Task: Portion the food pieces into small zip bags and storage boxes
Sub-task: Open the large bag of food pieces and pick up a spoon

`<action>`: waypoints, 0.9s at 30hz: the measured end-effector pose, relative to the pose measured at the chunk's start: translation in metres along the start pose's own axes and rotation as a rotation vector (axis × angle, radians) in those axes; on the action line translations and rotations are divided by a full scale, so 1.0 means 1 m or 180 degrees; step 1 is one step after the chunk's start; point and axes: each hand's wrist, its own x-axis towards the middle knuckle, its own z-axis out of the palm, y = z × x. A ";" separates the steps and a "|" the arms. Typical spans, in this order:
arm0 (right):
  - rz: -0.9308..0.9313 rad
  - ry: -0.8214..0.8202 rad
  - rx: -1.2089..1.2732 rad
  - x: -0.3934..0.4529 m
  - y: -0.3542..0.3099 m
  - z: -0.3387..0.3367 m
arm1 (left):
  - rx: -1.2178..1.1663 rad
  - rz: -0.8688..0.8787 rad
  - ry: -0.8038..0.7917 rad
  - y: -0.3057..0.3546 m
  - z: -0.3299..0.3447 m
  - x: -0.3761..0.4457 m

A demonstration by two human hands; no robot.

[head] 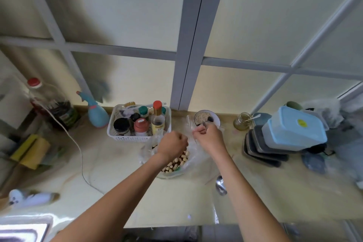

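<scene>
bench (121, 198) carries a clear bag of peanuts (177, 161) at centre. left hand (172, 144) clenched directly over the peanuts; contents of the fist cannot be told. right hand (209, 137) just beside it, pinching the rim of a small zip bag (190, 126) raised above the peanuts.

Two hands: left hand (172, 144), right hand (209, 135). One white basket (125, 137), one spray bottle (97, 113), one spoon (220, 185). One blue-lidded storage box (294, 129), one bowl (206, 117).
</scene>
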 end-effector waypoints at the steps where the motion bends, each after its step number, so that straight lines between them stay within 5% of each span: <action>1: -0.0024 0.0000 0.0016 0.000 -0.004 0.000 | -0.0210 0.0009 -0.0023 0.001 -0.002 -0.002; 5: -0.0226 -0.0330 -0.0064 -0.001 -0.018 0.000 | -0.0959 0.0037 -0.0170 0.014 -0.012 -0.008; 13: -0.0399 -0.0621 -0.0230 0.011 -0.029 0.006 | -0.0049 0.0181 -0.0141 -0.002 -0.028 -0.003; 20: -0.0336 0.0349 -0.0541 0.023 -0.029 0.004 | 0.0450 -0.0122 0.0294 -0.021 -0.032 -0.007; 27: -0.0813 0.0469 -0.1191 0.034 -0.019 -0.001 | 0.1632 -0.0349 0.0500 -0.004 -0.049 -0.001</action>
